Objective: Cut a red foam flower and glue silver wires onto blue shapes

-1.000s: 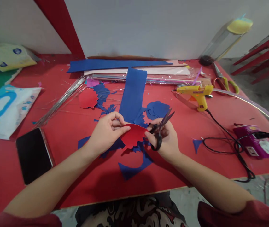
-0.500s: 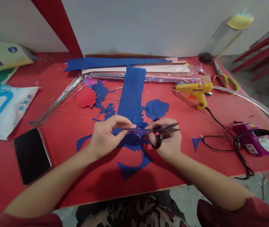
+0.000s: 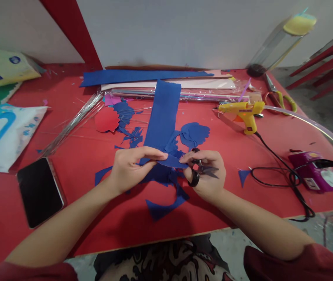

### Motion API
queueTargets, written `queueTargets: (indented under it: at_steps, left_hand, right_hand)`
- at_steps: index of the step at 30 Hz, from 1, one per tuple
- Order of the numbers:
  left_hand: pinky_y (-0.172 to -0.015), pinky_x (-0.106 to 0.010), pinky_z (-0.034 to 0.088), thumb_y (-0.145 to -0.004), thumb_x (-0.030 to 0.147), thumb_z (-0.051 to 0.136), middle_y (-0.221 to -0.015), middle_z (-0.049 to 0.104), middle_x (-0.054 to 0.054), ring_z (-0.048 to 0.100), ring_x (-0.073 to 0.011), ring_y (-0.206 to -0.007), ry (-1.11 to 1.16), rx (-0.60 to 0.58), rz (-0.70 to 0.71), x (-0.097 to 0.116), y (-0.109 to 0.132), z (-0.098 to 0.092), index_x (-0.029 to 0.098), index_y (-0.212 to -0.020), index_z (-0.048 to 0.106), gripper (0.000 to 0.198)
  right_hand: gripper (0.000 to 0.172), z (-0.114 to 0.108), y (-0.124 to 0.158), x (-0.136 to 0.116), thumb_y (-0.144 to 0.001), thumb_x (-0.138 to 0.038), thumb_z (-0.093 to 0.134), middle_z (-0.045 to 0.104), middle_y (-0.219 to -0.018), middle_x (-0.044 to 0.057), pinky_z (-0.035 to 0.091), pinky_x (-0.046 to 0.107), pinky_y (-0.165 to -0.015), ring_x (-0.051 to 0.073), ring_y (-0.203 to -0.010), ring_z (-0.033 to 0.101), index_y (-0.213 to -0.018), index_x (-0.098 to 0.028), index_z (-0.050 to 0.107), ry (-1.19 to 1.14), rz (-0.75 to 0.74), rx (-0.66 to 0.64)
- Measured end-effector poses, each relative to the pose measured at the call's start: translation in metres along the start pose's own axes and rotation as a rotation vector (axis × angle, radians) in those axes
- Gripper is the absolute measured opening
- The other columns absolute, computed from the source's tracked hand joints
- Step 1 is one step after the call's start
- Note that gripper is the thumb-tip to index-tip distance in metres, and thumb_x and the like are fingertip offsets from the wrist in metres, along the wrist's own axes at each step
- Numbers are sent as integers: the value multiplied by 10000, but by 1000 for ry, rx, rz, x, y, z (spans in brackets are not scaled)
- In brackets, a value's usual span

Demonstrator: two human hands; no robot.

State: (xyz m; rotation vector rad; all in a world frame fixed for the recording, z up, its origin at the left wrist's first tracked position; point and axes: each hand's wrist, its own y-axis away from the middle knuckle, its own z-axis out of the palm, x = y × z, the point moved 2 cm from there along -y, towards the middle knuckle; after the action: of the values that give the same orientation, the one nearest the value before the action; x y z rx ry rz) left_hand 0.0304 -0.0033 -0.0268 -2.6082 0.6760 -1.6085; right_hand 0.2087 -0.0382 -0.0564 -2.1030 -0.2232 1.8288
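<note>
Between my hands is a small oval piece of blue craft paper (image 3: 174,160). My left hand (image 3: 135,167) pinches its left end between thumb and fingers. At the other end, the thumb and finger of my right hand (image 3: 209,171) grip the same piece. Black-handled scissors (image 3: 194,178) also hang in my right hand, blades pointing right, away from the paper. Under and behind my hands lies a long blue strip (image 3: 163,113). Blue offcuts (image 3: 168,203) surround it on the red table, and scalloped blue cutouts (image 3: 195,134) lie behind my right hand.
On the right are a yellow glue gun (image 3: 246,113), its black cord, a purple power box (image 3: 314,171) and larger scissors (image 3: 282,99). On the left lie a phone (image 3: 40,192), a wipes pack (image 3: 8,134) and thin wires (image 3: 75,123). A red cutout (image 3: 107,119) is nearby.
The blue piece has turned from nearly edge-on to showing its flat face. The scissors have rotated in my right hand, their blades now closer together and lower.
</note>
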Motion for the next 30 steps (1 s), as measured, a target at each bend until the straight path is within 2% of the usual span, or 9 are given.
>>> queueTargets:
  at_steps: [4,7,9,11,13,16,22,26,30]
  left_hand:
    - [-710,-236,540,-718,179,584,-788,706,-31,660,-138,-749,175,-8,-116,-6,-4,6,162,-747,608,41]
    - [-708,-237,527,-712,158,569,-822,682,-41,644,-135,-783,260,-22,-111,-11,-6,9,157,-724,562,15]
    - [-716,-241,520,-725,139,530,-890,679,-59,643,-138,-811,240,-81,-81,-13,-7,9,153,-701,583,59]
    - [-735,-247,514,-730,113,484,-946,681,-69,645,-146,-850,182,-171,-33,-12,-8,9,152,-672,623,156]
    - [-766,-250,504,-726,78,446,-903,696,-52,640,-149,-885,97,-251,29,-10,-8,8,162,-672,660,236]
    - [-758,-224,498,-727,38,405,-818,706,-22,642,-122,-835,-19,-298,105,-7,-8,8,170,-778,687,316]
    - [-805,-219,499,-769,50,390,-959,713,-43,651,-121,-884,-97,-270,162,-6,-5,12,148,-949,670,347]
    - [-798,-237,509,-783,79,397,-977,711,-47,657,-133,-879,-139,-232,132,-6,-6,8,148,-975,668,338]
    - [-759,-241,520,-762,89,409,-969,713,-37,662,-142,-860,-166,-191,76,-2,-8,0,165,-968,674,344]
  right_hand:
    - [298,2,-6,2,-624,-155,647,579,-691,-38,478,253,-570,122,-643,600,-832,-261,462,-88,210,30]
    - [333,4,-10,7,-589,-150,662,554,-671,-57,454,214,-521,92,-591,564,-840,-255,470,-192,376,-2]
    - [346,5,-11,11,-580,-146,663,553,-661,-71,432,194,-491,68,-538,526,-846,-249,466,-265,440,-30]
    - [355,6,-10,13,-576,-146,670,548,-653,-83,415,181,-477,52,-511,501,-846,-243,461,-317,461,-50]
    - [371,6,-10,14,-568,-145,685,548,-655,-86,405,173,-477,46,-516,496,-848,-236,460,-342,458,-64]
    - [388,6,-9,15,-559,-143,705,552,-663,-82,400,169,-483,46,-536,501,-850,-228,463,-350,460,-75]
    - [397,6,-10,15,-548,-144,718,553,-654,-87,403,173,-488,43,-523,500,-843,-228,467,-371,493,-64]
    - [414,7,-10,14,-548,-159,734,577,-641,-84,420,183,-511,44,-518,514,-852,-222,460,-405,541,-53]
    - [403,10,-9,12,-579,-176,723,597,-620,-76,412,184,-503,50,-516,516,-866,-216,443,-425,548,-96]
